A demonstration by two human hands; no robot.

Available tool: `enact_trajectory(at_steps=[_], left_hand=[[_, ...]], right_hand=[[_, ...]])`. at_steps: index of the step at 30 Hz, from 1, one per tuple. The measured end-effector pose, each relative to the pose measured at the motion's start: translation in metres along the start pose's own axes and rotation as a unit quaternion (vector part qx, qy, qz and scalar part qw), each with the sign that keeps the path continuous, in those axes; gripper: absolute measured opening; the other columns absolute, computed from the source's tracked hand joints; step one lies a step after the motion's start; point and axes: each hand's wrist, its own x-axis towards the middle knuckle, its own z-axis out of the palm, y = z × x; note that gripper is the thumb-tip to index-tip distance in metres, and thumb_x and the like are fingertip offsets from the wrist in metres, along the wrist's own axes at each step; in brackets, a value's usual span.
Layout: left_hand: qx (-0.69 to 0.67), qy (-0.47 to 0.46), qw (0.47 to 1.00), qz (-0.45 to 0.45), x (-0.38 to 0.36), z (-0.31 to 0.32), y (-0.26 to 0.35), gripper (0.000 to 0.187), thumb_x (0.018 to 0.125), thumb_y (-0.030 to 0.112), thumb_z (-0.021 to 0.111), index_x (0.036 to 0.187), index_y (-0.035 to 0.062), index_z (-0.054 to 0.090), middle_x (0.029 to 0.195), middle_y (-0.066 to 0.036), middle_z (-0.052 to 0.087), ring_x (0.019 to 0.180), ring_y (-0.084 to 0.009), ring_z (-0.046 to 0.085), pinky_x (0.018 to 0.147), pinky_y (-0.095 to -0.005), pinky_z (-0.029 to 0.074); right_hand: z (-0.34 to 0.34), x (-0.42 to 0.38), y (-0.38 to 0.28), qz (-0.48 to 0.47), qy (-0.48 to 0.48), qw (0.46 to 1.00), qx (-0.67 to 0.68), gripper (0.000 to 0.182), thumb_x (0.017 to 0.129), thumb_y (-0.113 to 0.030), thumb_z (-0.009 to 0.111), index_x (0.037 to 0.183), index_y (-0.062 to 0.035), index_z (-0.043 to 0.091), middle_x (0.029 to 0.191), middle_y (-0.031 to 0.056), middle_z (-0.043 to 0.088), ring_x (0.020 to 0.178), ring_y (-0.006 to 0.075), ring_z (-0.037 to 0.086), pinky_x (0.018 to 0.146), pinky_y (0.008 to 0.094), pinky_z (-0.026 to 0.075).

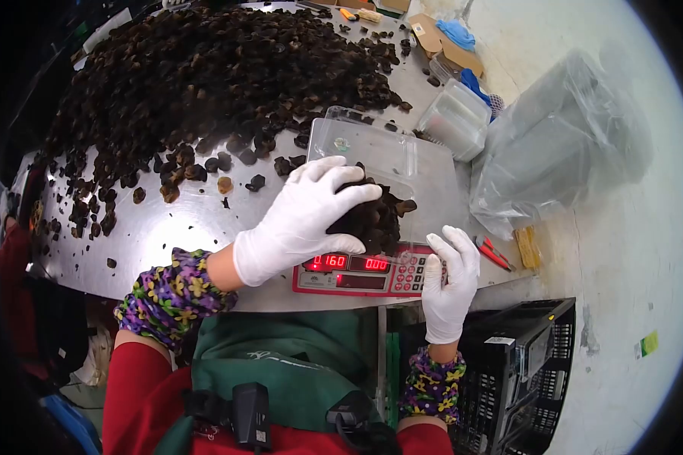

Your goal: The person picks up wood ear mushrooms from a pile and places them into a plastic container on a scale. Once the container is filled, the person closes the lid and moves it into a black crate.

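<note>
A clump of dark dried mushrooms [383,220] sits in an open clear plastic box, whose lid [364,152] is flipped back behind it. My left hand [307,212], in a white glove, is curled round the left side of the clump, thumb low and fingers over the top. Below them is a red-edged digital scale [341,280], its left display reading 0.160. Right of the keypad my right hand [449,284], also gloved, is raised with fingers apart and holds nothing. The bottom of the box is hidden by the mushrooms.
A large heap of dried mushrooms [205,76] covers the back left of the metal table [182,265]. At right are stacked clear boxes [457,117], a big plastic bag [558,144], red-handled snips [493,252] and a yellow packet [529,247]. Black crates [508,371] stand below.
</note>
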Motion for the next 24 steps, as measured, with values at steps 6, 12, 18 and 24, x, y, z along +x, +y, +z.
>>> enact_trajectory(at_steps=[6, 12, 18, 24], left_hand=[[-0.067, 0.129, 0.98, -0.134, -0.057, -0.027, -0.013, 0.049, 0.084, 0.022, 0.078, 0.129, 0.0094, 0.064, 0.133, -0.013, 0.059, 0.129, -0.0325, 0.05, 0.11, -0.0433, 0.039], [-0.15, 0.127, 0.951, -0.24, -0.103, -0.016, -0.02, 0.043, 0.09, 0.018, 0.073, 0.131, 0.0072, 0.063, 0.131, -0.01, 0.061, 0.129, -0.0264, 0.051, 0.113, -0.0394, 0.036], [-0.116, 0.165, 0.952, -0.228, -0.095, 0.008, -0.001, 0.069, 0.08, 0.019, 0.083, 0.142, 0.011, 0.054, 0.143, -0.016, 0.048, 0.133, -0.0341, 0.046, 0.112, -0.0425, 0.037], [0.054, 0.119, 0.987, -0.098, -0.032, 0.022, 0.023, 0.096, 0.067, 0.047, 0.087, 0.15, 0.0205, 0.048, 0.147, -0.02, 0.044, 0.139, -0.0415, 0.038, 0.113, -0.0518, 0.034]], right_hand=[[-0.016, -0.018, 0.012, 0.03, -0.005, 0.999, -0.012, 0.028, 0.087, -0.001, 0.068, 0.114, -0.0071, 0.071, 0.124, 0.0139, 0.063, 0.119, 0.0335, 0.059, 0.102, 0.0421, 0.047], [-0.01, -0.013, 0.011, 0.026, -0.015, 1.0, -0.008, 0.024, 0.09, -0.003, 0.064, 0.113, -0.0043, 0.071, 0.122, 0.0142, 0.064, 0.117, 0.0312, 0.06, 0.103, 0.0402, 0.046], [0.011, 0.012, 0.019, 0.117, -0.032, 0.981, 0.153, 0.027, 0.095, -0.004, 0.061, 0.121, -0.0026, 0.067, 0.124, 0.0139, 0.064, 0.119, 0.0281, 0.06, 0.105, 0.0371, 0.044], [0.024, 0.038, 0.01, 0.039, -0.061, 0.988, 0.138, 0.031, 0.095, -0.009, 0.064, 0.126, -0.0049, 0.066, 0.129, 0.0154, 0.062, 0.122, 0.0296, 0.058, 0.108, 0.0379, 0.042]])
